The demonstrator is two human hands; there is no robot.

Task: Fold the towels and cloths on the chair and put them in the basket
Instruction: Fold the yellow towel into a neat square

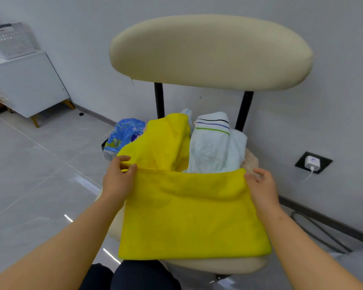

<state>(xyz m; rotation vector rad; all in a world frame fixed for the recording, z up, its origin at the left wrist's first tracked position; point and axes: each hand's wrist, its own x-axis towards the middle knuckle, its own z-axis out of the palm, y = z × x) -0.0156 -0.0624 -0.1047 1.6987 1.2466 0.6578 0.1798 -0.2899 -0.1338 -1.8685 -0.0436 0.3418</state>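
Note:
A yellow cloth [193, 214] lies folded flat across the front of the cream chair seat [222, 265]. My left hand [118, 178] pinches its far left corner. My right hand [262, 185] holds its far right corner with curled fingers. Behind it on the seat lie a second, crumpled yellow cloth [164, 143] and a pale blue towel [214, 147] with dark, blue and green stripes. A beige fluffy cloth [250, 162] peeks out at the right under the towel. A white perforated basket [11, 41] stands on a white cabinet at the far left.
The chair's padded backrest [210, 51] rises in front of a grey wall. A blue plastic package [126, 132] sits on the floor left of the chair. A wall socket with a white charger [312, 162] and dark cables [321, 233] are at the right. The floor is grey tile.

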